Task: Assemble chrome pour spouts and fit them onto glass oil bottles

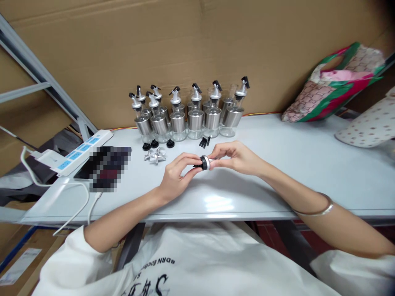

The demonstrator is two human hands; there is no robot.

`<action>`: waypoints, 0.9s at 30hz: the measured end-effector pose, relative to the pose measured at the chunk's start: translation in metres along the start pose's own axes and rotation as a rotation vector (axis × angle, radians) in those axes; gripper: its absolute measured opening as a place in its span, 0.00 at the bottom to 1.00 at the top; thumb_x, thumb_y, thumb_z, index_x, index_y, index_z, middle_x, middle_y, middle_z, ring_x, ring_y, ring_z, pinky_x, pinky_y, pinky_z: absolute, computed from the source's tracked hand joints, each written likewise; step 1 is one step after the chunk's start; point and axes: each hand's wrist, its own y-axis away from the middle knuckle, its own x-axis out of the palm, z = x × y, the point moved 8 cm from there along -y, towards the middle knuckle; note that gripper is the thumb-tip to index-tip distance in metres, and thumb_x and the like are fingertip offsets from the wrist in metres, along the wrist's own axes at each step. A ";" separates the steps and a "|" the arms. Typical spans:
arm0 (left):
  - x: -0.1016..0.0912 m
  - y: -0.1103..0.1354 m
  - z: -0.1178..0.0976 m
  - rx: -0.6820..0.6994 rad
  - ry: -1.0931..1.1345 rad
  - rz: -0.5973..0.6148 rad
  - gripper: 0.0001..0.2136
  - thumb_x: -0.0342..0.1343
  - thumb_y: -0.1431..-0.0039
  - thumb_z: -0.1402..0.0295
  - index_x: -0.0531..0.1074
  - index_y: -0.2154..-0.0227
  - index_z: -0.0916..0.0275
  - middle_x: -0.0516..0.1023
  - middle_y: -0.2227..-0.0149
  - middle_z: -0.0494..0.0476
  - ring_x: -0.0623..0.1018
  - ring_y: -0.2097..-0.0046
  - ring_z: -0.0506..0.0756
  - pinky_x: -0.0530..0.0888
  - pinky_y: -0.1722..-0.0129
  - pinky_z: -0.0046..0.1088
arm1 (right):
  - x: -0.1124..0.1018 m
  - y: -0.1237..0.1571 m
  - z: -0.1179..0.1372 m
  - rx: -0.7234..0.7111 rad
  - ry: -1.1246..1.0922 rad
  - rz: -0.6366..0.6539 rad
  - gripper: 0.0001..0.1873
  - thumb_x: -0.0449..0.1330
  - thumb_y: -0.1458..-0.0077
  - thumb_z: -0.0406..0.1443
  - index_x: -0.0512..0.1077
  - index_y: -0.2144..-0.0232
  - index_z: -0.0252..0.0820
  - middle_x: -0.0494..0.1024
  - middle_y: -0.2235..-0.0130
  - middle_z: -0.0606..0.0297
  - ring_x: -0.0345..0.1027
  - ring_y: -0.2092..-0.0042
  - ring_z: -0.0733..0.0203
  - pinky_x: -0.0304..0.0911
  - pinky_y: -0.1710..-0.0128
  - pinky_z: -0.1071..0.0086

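Observation:
Above the middle of the table, my left hand (177,174) pinches the black ribbed stopper (204,163) by its side. My right hand (236,158) grips the silver pourer cap (207,162) joined to that stopper; its spout end is mostly covered by my fingers. Just beyond my hands lie several small black flip levers (204,142). To the left are loose black stoppers (154,143) and a little pile of silver pourer caps (156,156). Behind them stand glass oil bottles (195,121) with steel sleeves, many topped with silver-and-black pourers.
A white power strip (84,152) with a charger and cable lies at the left, beside a blurred-out dark device (108,166). A patterned bag (333,86) and a spotted white object (367,123) stand at the right. Cardboard (197,45) backs the table (277,197).

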 end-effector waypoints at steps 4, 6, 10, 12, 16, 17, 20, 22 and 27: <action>-0.001 0.001 0.000 -0.014 0.025 -0.006 0.05 0.57 0.44 0.73 0.73 0.64 0.61 0.76 0.64 0.56 0.76 0.60 0.51 0.75 0.60 0.29 | 0.001 0.001 0.005 -0.023 0.000 0.004 0.12 0.65 0.55 0.43 0.75 0.73 0.40 0.80 0.74 0.63 0.74 0.70 0.60 0.66 0.68 0.69; 0.000 0.002 0.007 -0.106 0.071 -0.012 0.04 0.58 0.44 0.71 0.73 0.65 0.61 0.75 0.66 0.56 0.75 0.62 0.50 0.75 0.62 0.28 | 0.000 0.002 0.010 -0.073 0.073 -0.034 0.12 0.65 0.55 0.43 0.76 0.73 0.40 0.81 0.73 0.63 0.74 0.70 0.59 0.66 0.68 0.69; 0.001 0.004 0.023 -0.329 0.201 -0.060 0.04 0.59 0.46 0.67 0.73 0.69 0.62 0.74 0.69 0.54 0.74 0.66 0.49 0.74 0.67 0.25 | 0.002 0.004 0.017 -0.163 0.190 -0.076 0.10 0.63 0.52 0.42 0.76 0.74 0.41 0.82 0.70 0.62 0.75 0.68 0.58 0.66 0.66 0.68; 0.003 0.005 0.029 -0.437 0.288 -0.074 0.06 0.61 0.48 0.67 0.72 0.71 0.63 0.73 0.70 0.52 0.74 0.67 0.49 0.73 0.68 0.24 | 0.003 0.005 0.020 -0.199 0.240 -0.080 0.09 0.63 0.50 0.42 0.76 0.74 0.42 0.82 0.70 0.62 0.75 0.68 0.58 0.66 0.67 0.69; 0.006 0.005 0.028 -0.477 0.359 -0.079 0.05 0.60 0.48 0.68 0.72 0.72 0.64 0.71 0.71 0.51 0.74 0.69 0.48 0.73 0.67 0.25 | 0.004 0.004 0.018 -0.174 0.199 -0.070 0.09 0.63 0.51 0.42 0.75 0.73 0.41 0.81 0.71 0.62 0.74 0.69 0.59 0.65 0.69 0.70; 0.005 0.004 0.024 -0.436 0.326 -0.085 0.04 0.60 0.47 0.69 0.72 0.72 0.63 0.71 0.71 0.51 0.73 0.68 0.48 0.73 0.67 0.25 | 0.004 0.003 0.016 -0.135 0.147 -0.056 0.10 0.64 0.51 0.42 0.75 0.73 0.41 0.81 0.72 0.62 0.74 0.69 0.59 0.65 0.69 0.69; -0.001 0.001 0.010 -0.265 0.187 -0.080 0.02 0.58 0.45 0.70 0.72 0.71 0.62 0.72 0.70 0.53 0.73 0.66 0.50 0.72 0.66 0.27 | 0.009 0.002 0.008 -0.003 -0.067 0.009 0.12 0.65 0.54 0.43 0.74 0.73 0.40 0.80 0.73 0.63 0.74 0.70 0.60 0.66 0.68 0.68; -0.002 -0.002 0.002 -0.157 0.128 -0.054 0.01 0.58 0.44 0.70 0.71 0.70 0.62 0.73 0.69 0.54 0.73 0.65 0.50 0.72 0.64 0.29 | 0.014 0.001 0.005 0.060 -0.205 0.057 0.13 0.66 0.55 0.43 0.72 0.74 0.39 0.80 0.74 0.63 0.74 0.70 0.60 0.67 0.67 0.67; -0.004 -0.017 -0.030 0.024 -0.104 0.024 0.01 0.55 0.42 0.72 0.69 0.68 0.60 0.72 0.70 0.52 0.73 0.66 0.50 0.73 0.65 0.29 | 0.016 0.001 0.008 0.099 -0.363 0.111 0.15 0.68 0.57 0.43 0.71 0.71 0.39 0.79 0.73 0.65 0.74 0.69 0.61 0.68 0.64 0.65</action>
